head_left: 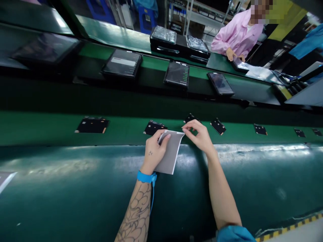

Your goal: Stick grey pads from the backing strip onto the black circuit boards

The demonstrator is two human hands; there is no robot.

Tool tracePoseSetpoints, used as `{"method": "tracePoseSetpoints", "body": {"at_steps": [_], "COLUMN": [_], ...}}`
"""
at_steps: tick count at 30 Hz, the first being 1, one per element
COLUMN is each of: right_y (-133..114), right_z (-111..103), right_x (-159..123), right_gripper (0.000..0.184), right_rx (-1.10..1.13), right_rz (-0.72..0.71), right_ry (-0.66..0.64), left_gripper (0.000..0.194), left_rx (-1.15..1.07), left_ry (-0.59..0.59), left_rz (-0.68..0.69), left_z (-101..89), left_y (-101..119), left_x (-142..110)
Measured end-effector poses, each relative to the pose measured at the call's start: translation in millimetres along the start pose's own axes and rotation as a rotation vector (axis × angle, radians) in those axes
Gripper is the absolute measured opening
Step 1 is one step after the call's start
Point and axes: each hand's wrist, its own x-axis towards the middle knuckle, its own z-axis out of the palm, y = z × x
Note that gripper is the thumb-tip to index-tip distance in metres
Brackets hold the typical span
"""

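My left hand (pixel 154 151) grips the left side of a thin grey sheet (pixel 170 154), and a fold of the sheet curls up by its thumb. My right hand (pixel 199 134) pinches the sheet's top right corner between thumb and fingers. Both hands are over the front edge of a green conveyor belt (pixel 45 129). Just behind them lie small black circuit boards, one (pixel 153 127) near my left hand and one (pixel 190 118) partly behind my right fingers. A blue wrist strap (pixel 145 176) circles my left wrist, with its cord hanging down.
More black boards (pixel 217 126) lie in a row along the belt to both sides. A glossy dark green padded edge (pixel 75 181) runs in front. Farther back, a second belt (pixel 153 64) carries dark tablets (pixel 176 74), and a co-worker in a pink coat (pixel 237 37) handles one.
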Motion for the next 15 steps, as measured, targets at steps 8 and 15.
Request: {"method": "tracePoseSetpoints", "body": {"at_steps": [8,15], "right_y": [-2,-3], "right_z": [20,22], "right_x": [3,2], "right_gripper": [0.018,0.012], "right_rx": [-0.002,-0.019], "right_rz": [-0.012,-0.016], "right_ry": [-0.078,-0.083], "left_gripper": [0.020,0.019], "left_rx": [0.012,0.026], "left_ry": [0.014,0.027], "left_rz": [0.062,0.076], "left_z": [0.2,1.4], "left_y": [3,1], "left_x": [0,1]}}
